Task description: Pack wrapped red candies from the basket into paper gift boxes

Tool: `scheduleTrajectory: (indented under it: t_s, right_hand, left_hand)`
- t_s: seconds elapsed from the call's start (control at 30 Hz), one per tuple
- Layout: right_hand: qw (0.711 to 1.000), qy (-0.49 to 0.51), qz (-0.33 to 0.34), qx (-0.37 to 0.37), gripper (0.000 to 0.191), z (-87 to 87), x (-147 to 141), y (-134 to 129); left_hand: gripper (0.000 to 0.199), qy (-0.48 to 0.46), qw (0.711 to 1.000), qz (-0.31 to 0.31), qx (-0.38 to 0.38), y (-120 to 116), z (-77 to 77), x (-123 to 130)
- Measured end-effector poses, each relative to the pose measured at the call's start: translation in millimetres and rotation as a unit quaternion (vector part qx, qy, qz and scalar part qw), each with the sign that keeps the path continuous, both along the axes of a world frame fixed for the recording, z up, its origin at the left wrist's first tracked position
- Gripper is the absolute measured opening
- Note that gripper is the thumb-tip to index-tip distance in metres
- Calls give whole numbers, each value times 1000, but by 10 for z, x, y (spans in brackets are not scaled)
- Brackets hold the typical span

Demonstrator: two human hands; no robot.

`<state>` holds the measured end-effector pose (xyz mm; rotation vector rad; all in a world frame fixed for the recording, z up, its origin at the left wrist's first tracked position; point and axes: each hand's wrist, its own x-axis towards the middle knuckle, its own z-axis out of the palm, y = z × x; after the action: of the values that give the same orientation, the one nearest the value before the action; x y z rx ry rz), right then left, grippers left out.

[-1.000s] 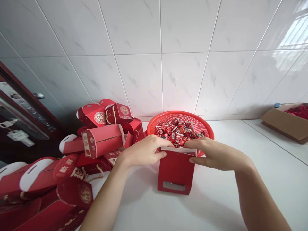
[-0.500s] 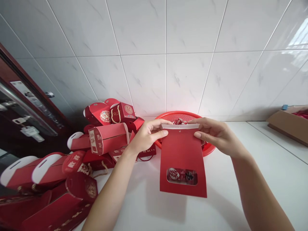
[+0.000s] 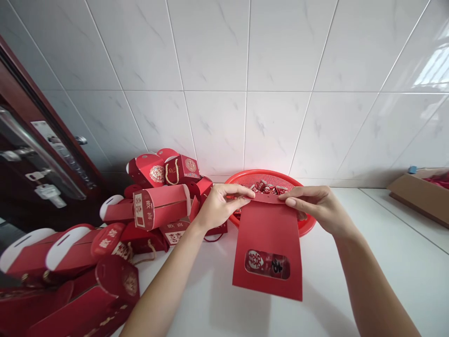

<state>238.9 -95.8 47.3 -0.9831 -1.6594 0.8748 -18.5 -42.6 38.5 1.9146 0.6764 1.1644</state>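
Left of the basket (image 3: 307, 226), our left hand (image 3: 222, 201) pinches the red packet's (image 3: 268, 229) top left corner; the packet hangs between our hands before the basket, long axis running toward us, window end nearest; our right hand (image 3: 315, 206) pinches its top right.

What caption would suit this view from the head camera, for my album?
Two hands pinch the top of a windowed red packet before a basket.

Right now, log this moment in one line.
Left hand, right hand: pinching top of red bag | window: wrapped sweets showing | basket: behind bag, holds loose sweets | boxes: piled left
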Motion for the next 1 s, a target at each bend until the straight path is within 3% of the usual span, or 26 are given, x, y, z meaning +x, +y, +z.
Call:
scheduleTrajectory:
  t_s: [0.2, 0.37, 0.53, 0.67, 0.83, 1.0]
  right_hand:
    - [995, 42, 4, -86, 38, 3, 3, -49]
    - [996, 28, -15, -78, 35, 38, 8, -99]
    - [997, 13, -19, -79, 37, 56, 20, -109]
    - [994, -80, -25, -67, 33, 79, 63, -132]
    - [973, -229, 1, -2, 23, 127, 74, -196]
    - [955, -290, 0, 68, 22, 162, 72, -273]
  left_hand:
    - [13, 11, 999, -24, 38, -88, 44, -4]
    - [20, 66, 993, -84, 40, -119, 86, -56]
    - [15, 52, 998, -27, 19, -100, 35, 2]
    - [27, 52, 999, -5, 2, -109, -40, 55]
    - [26, 68, 996, -32, 47, -199, -69, 127]
    - [28, 106, 991, -47, 67, -260, -47, 195]
